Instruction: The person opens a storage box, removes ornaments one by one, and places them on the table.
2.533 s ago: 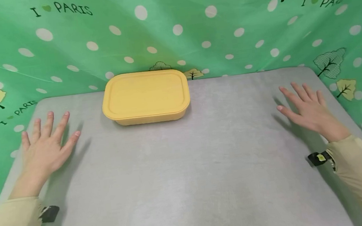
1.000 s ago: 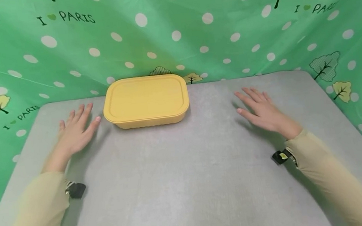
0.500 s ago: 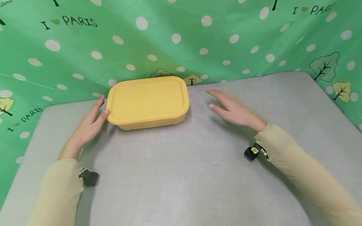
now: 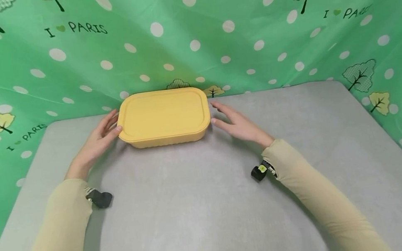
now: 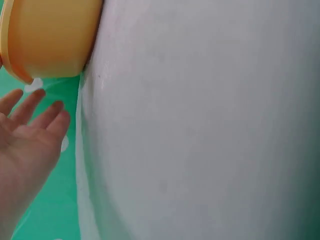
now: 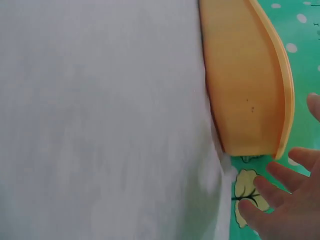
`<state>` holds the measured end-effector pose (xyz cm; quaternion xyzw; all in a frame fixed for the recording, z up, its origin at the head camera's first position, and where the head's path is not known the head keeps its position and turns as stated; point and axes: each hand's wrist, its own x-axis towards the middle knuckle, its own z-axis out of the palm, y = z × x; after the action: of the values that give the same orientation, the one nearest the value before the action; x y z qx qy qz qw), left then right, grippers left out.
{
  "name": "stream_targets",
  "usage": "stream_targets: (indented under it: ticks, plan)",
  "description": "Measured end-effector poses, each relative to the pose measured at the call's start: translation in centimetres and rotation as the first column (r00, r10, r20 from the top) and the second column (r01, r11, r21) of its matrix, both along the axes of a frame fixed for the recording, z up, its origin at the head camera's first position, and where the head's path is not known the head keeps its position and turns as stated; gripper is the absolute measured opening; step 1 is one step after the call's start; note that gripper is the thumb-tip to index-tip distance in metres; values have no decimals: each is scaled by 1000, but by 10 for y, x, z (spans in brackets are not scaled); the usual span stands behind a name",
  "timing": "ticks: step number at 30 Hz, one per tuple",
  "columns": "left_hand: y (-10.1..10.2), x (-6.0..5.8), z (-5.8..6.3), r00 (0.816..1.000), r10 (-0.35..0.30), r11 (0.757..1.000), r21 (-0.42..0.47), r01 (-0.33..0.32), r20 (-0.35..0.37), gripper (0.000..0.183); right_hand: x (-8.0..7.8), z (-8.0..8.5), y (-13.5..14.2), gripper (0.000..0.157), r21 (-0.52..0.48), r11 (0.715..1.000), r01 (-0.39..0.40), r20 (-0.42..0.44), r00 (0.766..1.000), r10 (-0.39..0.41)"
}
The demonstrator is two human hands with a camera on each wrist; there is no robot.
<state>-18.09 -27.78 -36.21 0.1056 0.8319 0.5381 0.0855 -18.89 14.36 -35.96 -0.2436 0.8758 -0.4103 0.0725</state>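
Observation:
A yellow rectangular lidded box (image 4: 163, 115) with rounded corners stands at the back of the grey table. At its left end is my left hand (image 4: 98, 141), the thumb at the lid's edge and the fingers loosely bent beside it. My right hand (image 4: 240, 125) is just off the right end, fingers extended and thumb apart, a narrow gap away. In the left wrist view the box's side (image 5: 52, 37) shows above the spread fingers of the left hand (image 5: 30, 135). The right wrist view has the box's side (image 6: 245, 80) above the right hand's fingers (image 6: 270, 192).
A green curtain (image 4: 174, 32) with white dots, trees and lettering hangs right behind the box and down both sides. The grey tabletop (image 4: 196, 209) stretches in front. A small black camera (image 4: 100, 198) is strapped to the left wrist, another black camera (image 4: 259, 172) to the right.
Both hands have come inward from the table's sides to the two ends of the box. In the last half second mainly the right hand moved, leftward. The box stays in place on the table.

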Motion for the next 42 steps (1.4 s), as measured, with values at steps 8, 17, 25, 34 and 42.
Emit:
stream_targets:
  ticks: [8,17,25,34,42]
  plan:
    - [-5,1,-3,994,-43,970,243,17,103,68,-3,-6,-16,75,-178,984,-13,84,996,28]
    - [-2,-6,-1,975,-88,873,486,-23,205,72,-5,-9,-21,76,-335,941,51,195,981,16]
    - [0,-10,2,980,-119,859,511,23,156,70,-5,-5,-23,82,-340,936,93,198,980,-25]
    - [2,-9,3,990,-62,887,462,-2,124,70,-5,-6,-22,83,-331,941,77,150,988,-28]
    - [1,-9,11,996,-46,874,485,1,79,67,-6,-3,-23,79,-376,924,73,115,993,-32]
